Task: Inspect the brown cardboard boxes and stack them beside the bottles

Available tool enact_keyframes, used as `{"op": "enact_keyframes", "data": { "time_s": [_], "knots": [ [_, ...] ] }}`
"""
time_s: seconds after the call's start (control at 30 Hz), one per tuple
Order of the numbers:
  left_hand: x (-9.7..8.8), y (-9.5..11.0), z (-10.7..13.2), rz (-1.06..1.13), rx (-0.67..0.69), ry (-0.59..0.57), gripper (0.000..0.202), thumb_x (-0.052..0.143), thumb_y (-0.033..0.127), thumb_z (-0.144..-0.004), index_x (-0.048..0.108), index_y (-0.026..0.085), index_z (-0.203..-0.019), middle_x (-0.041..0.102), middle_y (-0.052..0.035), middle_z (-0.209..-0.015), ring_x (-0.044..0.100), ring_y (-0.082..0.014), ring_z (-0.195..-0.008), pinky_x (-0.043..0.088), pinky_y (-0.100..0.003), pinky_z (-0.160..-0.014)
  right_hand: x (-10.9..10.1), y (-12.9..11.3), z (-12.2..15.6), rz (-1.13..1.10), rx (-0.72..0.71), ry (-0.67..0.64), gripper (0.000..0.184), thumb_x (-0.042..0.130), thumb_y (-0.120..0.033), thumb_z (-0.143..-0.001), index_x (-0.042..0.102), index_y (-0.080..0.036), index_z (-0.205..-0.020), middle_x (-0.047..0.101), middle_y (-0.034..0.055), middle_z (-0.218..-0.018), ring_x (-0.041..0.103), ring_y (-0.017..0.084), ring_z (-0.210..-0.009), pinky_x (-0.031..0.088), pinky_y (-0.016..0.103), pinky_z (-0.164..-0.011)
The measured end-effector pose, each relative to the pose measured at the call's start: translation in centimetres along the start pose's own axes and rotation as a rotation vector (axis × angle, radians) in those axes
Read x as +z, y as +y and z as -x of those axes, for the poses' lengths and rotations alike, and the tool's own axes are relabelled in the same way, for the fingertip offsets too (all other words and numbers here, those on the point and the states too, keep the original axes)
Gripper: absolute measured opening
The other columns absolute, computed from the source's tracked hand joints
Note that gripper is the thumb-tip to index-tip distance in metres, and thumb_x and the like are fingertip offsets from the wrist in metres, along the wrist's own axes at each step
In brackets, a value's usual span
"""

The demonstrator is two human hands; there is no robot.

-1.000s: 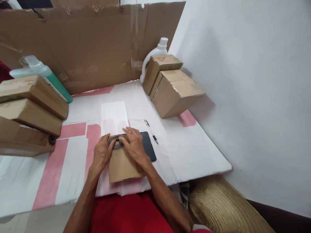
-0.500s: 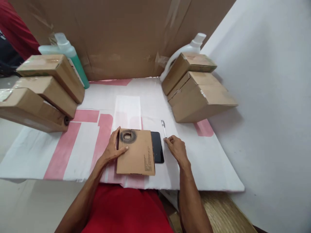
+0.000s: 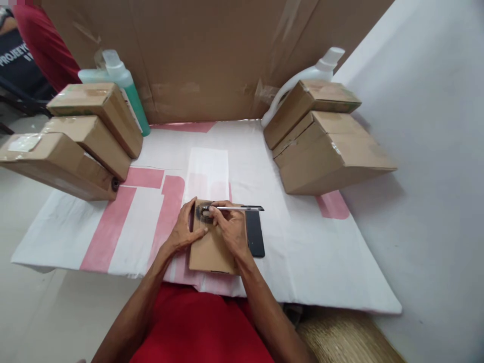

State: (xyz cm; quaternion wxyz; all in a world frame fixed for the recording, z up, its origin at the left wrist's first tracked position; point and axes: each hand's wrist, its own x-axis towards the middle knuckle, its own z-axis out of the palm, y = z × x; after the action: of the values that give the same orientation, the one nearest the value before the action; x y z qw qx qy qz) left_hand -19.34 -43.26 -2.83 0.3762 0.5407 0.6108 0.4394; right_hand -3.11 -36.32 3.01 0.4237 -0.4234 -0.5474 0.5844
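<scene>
A small flat cardboard box [image 3: 209, 249] with a dark ring mark near its far end lies on the white and pink sheet [image 3: 295, 237] in front of me. My left hand [image 3: 186, 228] rests on the box's left edge, thumb pressed on its top. My right hand [image 3: 230, 227] lies over the box and pinches a pen [image 3: 242, 207], held level with its tip at the ring mark. A black phone [image 3: 255, 234] lies flat beside the box's right edge, partly under it.
Three stacked cardboard boxes [image 3: 75, 146] lean at the left with a green bottle [image 3: 126, 85] behind. Two boxes [image 3: 325, 141] and a white jug [image 3: 313, 73] stand at the right. A cardboard wall [image 3: 212, 55] closes the back. A white paper strip [image 3: 207, 169] lies beyond the box.
My right hand left the box, picked up the pen that lay on the sheet to the right, and brought it back over the ring mark. My left hand stayed on the box.
</scene>
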Motion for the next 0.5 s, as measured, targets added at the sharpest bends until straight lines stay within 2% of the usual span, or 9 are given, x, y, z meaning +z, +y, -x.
{"op": "enact_keyframes", "data": {
  "time_s": [0.17,0.3,0.5],
  "knots": [
    [0.1,-0.4,0.0,0.014,0.012,0.005,0.098,0.079,0.044,-0.080,0.028,0.024,-0.161,0.037,-0.0158,-0.163,0.036,-0.0356,-0.153,0.028,-0.056,-0.128,0.4,0.4,-0.3,0.063,-0.046,0.016,0.018,0.071,-0.038,-0.087,0.075,-0.020,-0.088,0.073,0.0050,-0.092,0.067,0.019,-0.078,0.057,0.031,-0.072],
    [0.0,-0.4,0.0,0.012,0.014,-0.008,0.098,0.079,0.045,-0.081,0.028,0.024,-0.162,0.037,-0.0157,-0.163,0.035,-0.0359,-0.153,0.028,-0.056,-0.128,0.3,0.0,-0.2,0.125,-0.094,-0.004,0.015,0.071,-0.035,-0.085,0.074,-0.020,-0.084,0.070,0.0053,-0.091,0.068,0.021,-0.085,0.057,0.033,-0.079],
    [-0.1,0.0,0.1,0.004,0.004,-0.010,0.098,0.079,0.049,-0.081,0.029,0.025,-0.161,0.038,-0.0154,-0.162,0.036,-0.0355,-0.153,0.028,-0.056,-0.128,-1.2,-0.1,0.2,0.218,-0.061,-0.089,0.016,0.062,-0.035,-0.086,0.063,-0.021,-0.080,0.064,0.0014,-0.076,0.061,0.017,-0.067,0.050,0.028,-0.062]
  ]
}}
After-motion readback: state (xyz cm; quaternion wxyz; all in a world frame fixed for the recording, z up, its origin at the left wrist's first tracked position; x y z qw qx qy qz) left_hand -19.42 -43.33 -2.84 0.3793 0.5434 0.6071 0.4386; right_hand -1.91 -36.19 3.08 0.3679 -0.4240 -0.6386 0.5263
